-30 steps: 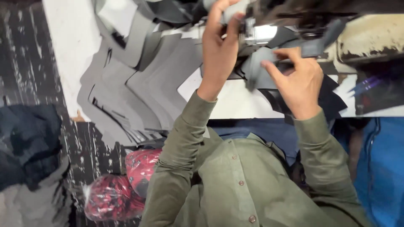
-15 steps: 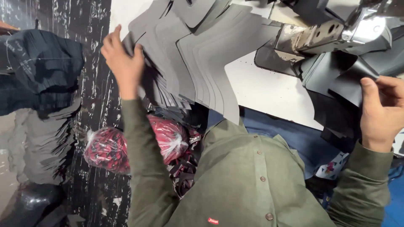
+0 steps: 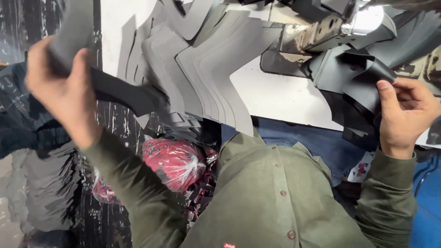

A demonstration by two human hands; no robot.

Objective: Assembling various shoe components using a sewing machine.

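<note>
**Two hands on grey cut pieces at a sewing table**

At the far left, a dark heap of stacked material [image 3: 32, 183] lies against the black, paint-streaked surface; its make-up is hard to read. Just above it the left hand [image 3: 64, 98] is raised and motion-blurred, its fingers closed around a grey cut piece [image 3: 110, 92] whose upper end runs out of the top of the picture and whose darker lower end trails to the right. The blur hides where exactly the fingertips sit.

Below, a red bundle in clear plastic [image 3: 177, 163] is partly covered by the olive-green sleeve. Further right, a fanned stack of grey angled pieces [image 3: 206, 82] lies on the white table [image 3: 280, 96], hanging over its near edge; the top of the stack is cut off.

Above the table, the sewing machine head [image 3: 321, 32] shows only in part, a bright glare washing out its right end. At the right, the right hand [image 3: 406, 115] pinches a dark grey folded piece [image 3: 363, 76] between thumb and curled fingers, just below the machine. Its lower layers merge into shadow.
</note>
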